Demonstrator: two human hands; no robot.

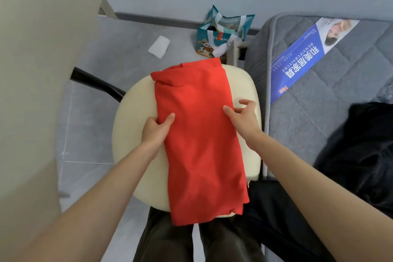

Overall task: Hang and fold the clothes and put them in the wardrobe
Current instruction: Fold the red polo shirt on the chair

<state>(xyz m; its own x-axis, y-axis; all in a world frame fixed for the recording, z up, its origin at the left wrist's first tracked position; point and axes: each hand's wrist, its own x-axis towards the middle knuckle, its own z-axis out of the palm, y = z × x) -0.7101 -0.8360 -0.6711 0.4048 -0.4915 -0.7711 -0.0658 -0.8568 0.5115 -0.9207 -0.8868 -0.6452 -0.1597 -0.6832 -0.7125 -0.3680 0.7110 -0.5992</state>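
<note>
A red garment (197, 134), folded into a long narrow strip, lies lengthwise on the cream seat of a chair (131, 134). Its near end hangs over the seat's front edge. My left hand (156, 128) grips the strip's left edge about midway, thumb on top and fingers under the cloth. At the right edge my right hand (242, 116) rests with its thumb on the fabric and the fingers spread over the border; whether it pinches the cloth is unclear. Black clothes (361, 155) lie piled on the grey mattress (319, 91) to the right.
A cream panel (36, 70) fills the left side. A teal patterned bag (221, 32) and a white paper (159, 46) lie on the grey tiled floor behind the chair. A blue printed label (302, 57) lies across the mattress. My dark trousers (191, 240) show below.
</note>
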